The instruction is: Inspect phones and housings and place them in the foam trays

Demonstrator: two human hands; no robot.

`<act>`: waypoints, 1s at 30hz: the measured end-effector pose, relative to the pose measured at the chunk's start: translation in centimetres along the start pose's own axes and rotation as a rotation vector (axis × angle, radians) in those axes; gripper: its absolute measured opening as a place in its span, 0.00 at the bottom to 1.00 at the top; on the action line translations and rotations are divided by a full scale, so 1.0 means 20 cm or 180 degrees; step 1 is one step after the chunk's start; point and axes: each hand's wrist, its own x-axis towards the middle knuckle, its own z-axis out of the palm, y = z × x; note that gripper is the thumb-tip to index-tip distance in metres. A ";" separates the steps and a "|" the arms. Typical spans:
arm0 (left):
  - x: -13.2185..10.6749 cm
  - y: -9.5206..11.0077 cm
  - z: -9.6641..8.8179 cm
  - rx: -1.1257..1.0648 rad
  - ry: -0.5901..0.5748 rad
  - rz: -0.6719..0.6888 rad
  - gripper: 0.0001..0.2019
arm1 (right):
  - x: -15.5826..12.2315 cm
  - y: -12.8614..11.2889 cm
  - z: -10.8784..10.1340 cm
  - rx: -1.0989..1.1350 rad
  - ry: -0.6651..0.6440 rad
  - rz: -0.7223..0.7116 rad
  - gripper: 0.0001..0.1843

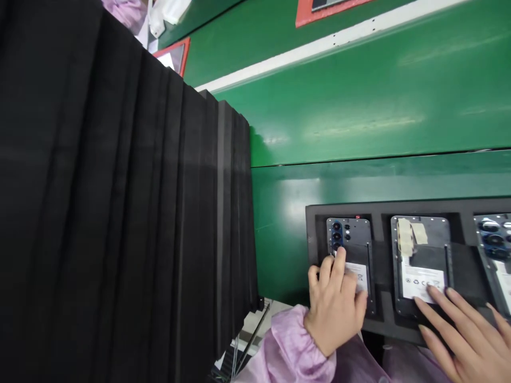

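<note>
A black foam tray point(381, 210) lies on the green bench and holds three open phone bodies in its pockets. My left hand point(334, 306), in a lilac sleeve, lies on the leftmost phone body point(351, 239) with its fingers stretched over the lower half, near the camera module. My right hand point(459, 330) has its fingers spread, the tips touching the white label on the middle phone body point(421, 255). Pale tape sits at that phone's top left. A third phone body point(497, 250) shows at the right edge. Neither hand holds anything.
A tall stack of black foam trays point(120, 213) stands upright on the left, filling much of the view. The green bench surface point(359, 122) with a white stripe runs behind. A red-framed holder point(175, 56) sits at the far left, another at the top.
</note>
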 end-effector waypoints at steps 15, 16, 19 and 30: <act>0.15 0.12 -0.03 -0.0344 -0.0202 0.0668 0.06 | 0.16 0.17 -0.03 0.0607 0.0038 0.0992 0.10; 0.14 0.15 -0.01 -0.0351 -0.0269 0.0829 0.08 | 0.20 0.22 -0.01 0.0581 0.0065 0.1023 0.11; 0.14 0.23 0.04 -0.0090 -0.0398 0.0832 0.16 | 0.34 0.33 0.05 0.0410 -0.0121 0.0954 0.15; 0.14 0.26 0.12 0.0369 -0.0380 0.0782 0.26 | 0.51 0.32 0.12 0.0219 -0.0710 0.1451 0.06</act>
